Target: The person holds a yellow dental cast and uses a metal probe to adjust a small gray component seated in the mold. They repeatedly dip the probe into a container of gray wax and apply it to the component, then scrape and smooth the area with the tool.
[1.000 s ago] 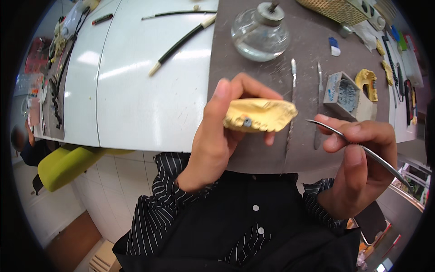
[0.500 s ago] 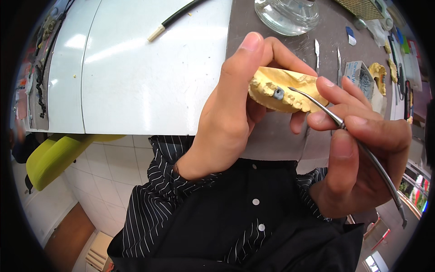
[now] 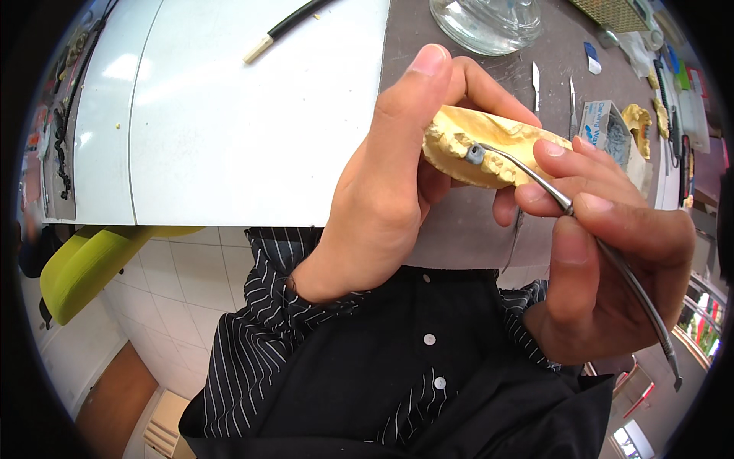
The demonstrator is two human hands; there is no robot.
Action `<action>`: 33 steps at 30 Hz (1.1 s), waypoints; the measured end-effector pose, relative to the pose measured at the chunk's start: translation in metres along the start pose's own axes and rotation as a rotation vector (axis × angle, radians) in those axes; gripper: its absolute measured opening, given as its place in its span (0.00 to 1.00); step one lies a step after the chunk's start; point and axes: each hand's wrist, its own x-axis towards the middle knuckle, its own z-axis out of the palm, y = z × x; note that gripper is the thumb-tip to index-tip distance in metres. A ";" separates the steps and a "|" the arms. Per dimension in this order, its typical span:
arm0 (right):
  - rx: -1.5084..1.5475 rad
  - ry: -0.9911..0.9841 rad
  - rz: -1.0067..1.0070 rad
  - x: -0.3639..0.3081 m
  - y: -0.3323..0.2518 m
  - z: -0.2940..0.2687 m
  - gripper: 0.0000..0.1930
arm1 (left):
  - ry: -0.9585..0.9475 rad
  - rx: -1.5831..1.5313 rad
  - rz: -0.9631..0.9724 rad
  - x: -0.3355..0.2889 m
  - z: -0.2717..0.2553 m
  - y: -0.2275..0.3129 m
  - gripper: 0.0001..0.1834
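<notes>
My left hand (image 3: pixel 390 168) grips a yellow plaster dental model (image 3: pixel 489 126) by its left end, thumb on the near side and fingers behind it. One tooth on the model is covered in grey-blue wax (image 3: pixel 475 154) with a small dark hole in it. Between the thumb and fingers of my right hand (image 3: pixel 612 237) is a metal wax carver (image 3: pixel 562 200), held like a pen. Its thin bent tip reaches the upper edge of the grey-blue tooth, and its other end points down to the right. Fingertips of my right hand rest against the model's right end.
Behind the model stand a glass burner (image 3: pixel 489 27), two slim metal knives (image 3: pixel 535 84) and an open box of grey wax (image 3: pixel 615 134). More yellow casts (image 3: pixel 636 126) lie at the right. A black cable (image 3: pixel 287 29) crosses the white tabletop (image 3: pixel 229 138); a green chair (image 3: pixel 92 268) is at left.
The carver's tip has moved left from the model's yellow surface to the edge of the grey-blue tooth. The model has shifted slightly up and right in view.
</notes>
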 end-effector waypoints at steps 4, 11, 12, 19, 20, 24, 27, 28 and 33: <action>0.032 -0.012 -0.034 0.002 0.003 0.000 0.09 | 0.014 -0.005 -0.004 0.001 0.003 0.000 0.35; 0.008 -0.010 -0.050 0.002 0.002 0.001 0.09 | 0.034 0.074 0.000 0.001 0.004 0.001 0.35; -0.009 -0.016 -0.083 0.003 0.004 0.002 0.09 | 0.035 0.079 0.000 0.001 0.003 0.001 0.35; -0.040 -0.087 -0.061 0.005 0.002 -0.003 0.09 | 0.045 0.087 -0.001 0.002 0.004 0.000 0.36; 0.001 -0.061 -0.053 0.004 0.004 -0.001 0.09 | 0.052 0.080 0.000 0.001 0.004 -0.001 0.36; -0.004 -0.030 -0.101 0.004 0.006 0.001 0.09 | 0.042 0.068 -0.001 0.001 0.005 0.000 0.36; -0.008 -0.040 -0.072 0.005 0.003 -0.001 0.09 | 0.029 0.059 0.001 0.002 0.004 -0.001 0.36; -0.007 -0.041 -0.055 0.005 0.002 -0.001 0.09 | 0.030 0.058 0.001 0.002 0.003 -0.001 0.36; -0.012 -0.067 -0.038 0.007 0.000 -0.003 0.09 | 0.052 0.073 -0.011 0.002 0.005 0.000 0.36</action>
